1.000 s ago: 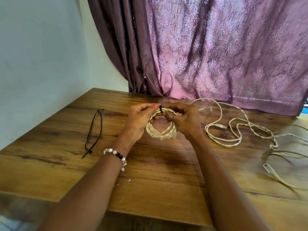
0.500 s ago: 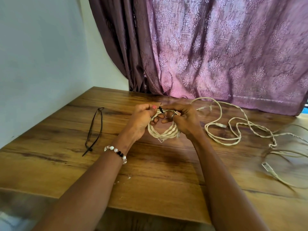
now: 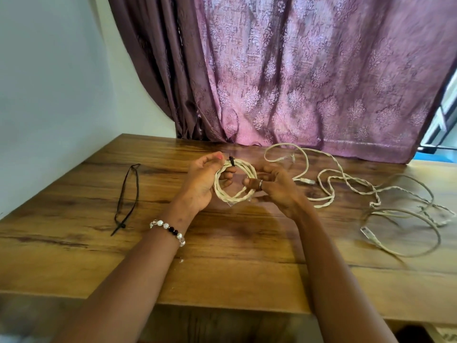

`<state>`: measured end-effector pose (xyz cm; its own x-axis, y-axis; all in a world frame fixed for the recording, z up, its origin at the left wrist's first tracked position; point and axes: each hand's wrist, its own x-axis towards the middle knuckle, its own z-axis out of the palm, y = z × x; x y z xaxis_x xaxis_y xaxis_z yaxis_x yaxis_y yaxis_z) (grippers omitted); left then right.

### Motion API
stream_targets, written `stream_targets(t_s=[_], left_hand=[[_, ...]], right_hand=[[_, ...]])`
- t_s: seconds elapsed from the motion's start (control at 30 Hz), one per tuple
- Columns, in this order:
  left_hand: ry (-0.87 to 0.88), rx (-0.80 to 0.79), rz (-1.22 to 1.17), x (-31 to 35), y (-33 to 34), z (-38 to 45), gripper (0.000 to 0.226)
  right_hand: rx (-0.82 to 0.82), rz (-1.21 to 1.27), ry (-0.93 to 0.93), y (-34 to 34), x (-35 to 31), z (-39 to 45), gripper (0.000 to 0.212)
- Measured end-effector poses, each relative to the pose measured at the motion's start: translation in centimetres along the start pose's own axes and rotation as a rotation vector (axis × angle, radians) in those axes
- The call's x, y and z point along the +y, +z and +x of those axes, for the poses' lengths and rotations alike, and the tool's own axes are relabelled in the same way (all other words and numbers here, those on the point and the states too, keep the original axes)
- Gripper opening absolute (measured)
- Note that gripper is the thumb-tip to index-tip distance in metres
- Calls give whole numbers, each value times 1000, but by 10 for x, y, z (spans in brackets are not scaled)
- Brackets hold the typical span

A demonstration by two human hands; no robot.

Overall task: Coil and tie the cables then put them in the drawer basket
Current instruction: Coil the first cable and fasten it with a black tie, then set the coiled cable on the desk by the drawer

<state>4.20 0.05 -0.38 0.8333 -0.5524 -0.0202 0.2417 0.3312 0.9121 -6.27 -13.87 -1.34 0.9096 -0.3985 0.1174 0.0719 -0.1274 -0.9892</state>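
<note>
Right hand (image 3: 274, 186) perhaps loosened, left hand (image 3: 202, 179) gripping round cream coil (image 3: 235, 180)

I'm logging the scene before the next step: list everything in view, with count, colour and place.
Coiled twisted cream cable: one, cream, held above the table centre.
Short black zip tie: one, black, cinched round the top of the coil.
Loose twisted cream cables: a tangle, count unclear, cream, on the table at right.
Long black zip ties: a looped bunch, black, on the table at left.
Brown wooden table: one, brown.
Purple patterned curtain: one, purple, behind the table.
Beaded bracelet: one, white and black, left wrist.
Left hand: grip on the coil's left side.
Right hand: fingers at the coil's right side.
</note>
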Motion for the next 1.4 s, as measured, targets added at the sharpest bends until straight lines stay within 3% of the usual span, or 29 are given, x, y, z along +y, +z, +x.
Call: stream_targets(t_s=[0.1, 0.23, 0.4, 0.53, 0.6, 0.73, 0.8, 0.97, 1.03, 1.1, 1.23, 1.3, 1.4], left_hand=[[-76, -102, 109, -1, 18, -13, 22], [-153, -252, 267, -9, 52, -44, 12], [-125, -473, 135, -35, 127, -78, 14], [-109, -481, 13, -68, 205, -100, 13], [-116, -511, 4, -86, 239, -112, 12], [-141, -646, 80, -119, 291, -133, 20], [-201, -715, 112, -135, 310, -139, 13], [-416, -704, 214, -159, 347, -137, 35], [-435, -741, 234, -168, 352, -134, 32], [-352, -740, 316, -177, 352, -132, 25], [-257, -703, 402, -183, 349, -124, 21], [-213, -715, 432, -181, 344, -117, 22], [-159, -794, 390, -166, 332, -119, 22]], right_hand=[[106, -34, 7, -15, -6, -26, 22], [318, 5, -49, -51, -20, -70, 10], [523, 38, -65, -113, -45, -140, 13], [543, 93, 61, -168, -62, -203, 28], [591, 93, 105, -192, -67, -230, 18], [872, 174, 116, -235, -55, -257, 11], [1028, 198, 155, -254, -40, -262, 11], [1337, 318, 165, -296, 1, -270, 14], [1441, 230, 178, -311, 15, -268, 25], [1492, -27, 281, -321, 21, -266, 34], [1416, -442, 424, -324, 20, -261, 37], [1405, -414, 393, -322, 21, -259, 40], [1531, -421, 351, -315, 24, -254, 41]])
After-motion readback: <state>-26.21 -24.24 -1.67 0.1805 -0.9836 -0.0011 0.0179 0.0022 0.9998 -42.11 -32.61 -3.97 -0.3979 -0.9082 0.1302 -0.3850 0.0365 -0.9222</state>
